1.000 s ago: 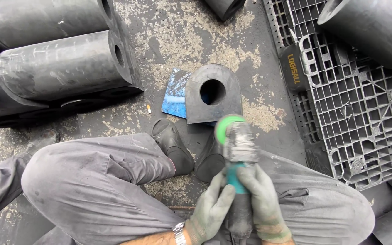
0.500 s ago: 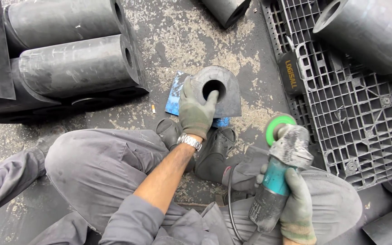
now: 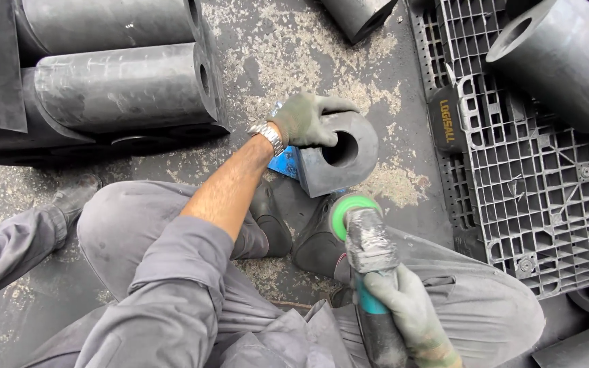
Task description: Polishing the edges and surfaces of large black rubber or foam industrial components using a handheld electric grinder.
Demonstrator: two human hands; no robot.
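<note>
While left hand [image 3: 306,119] grips block [image 3: 349,167], pallet [image 3: 533,197] near.

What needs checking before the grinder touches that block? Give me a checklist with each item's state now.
1. Left hand steadying the short black rubber block with a round hole: ok, gloved grip on its top edge.
2. Right hand holding the dusty angle grinder with a green disc: ok, closed around the handle.
3. Disc clear of the block: ok, a gap shows between them.
4. Black shoes clear of the disc: not ok, one sits right beside it.
5. Block seated flat on the concrete floor: cannot tell, a blue piece lies partly beneath it.
6. Disc spinning: cannot tell.
</note>
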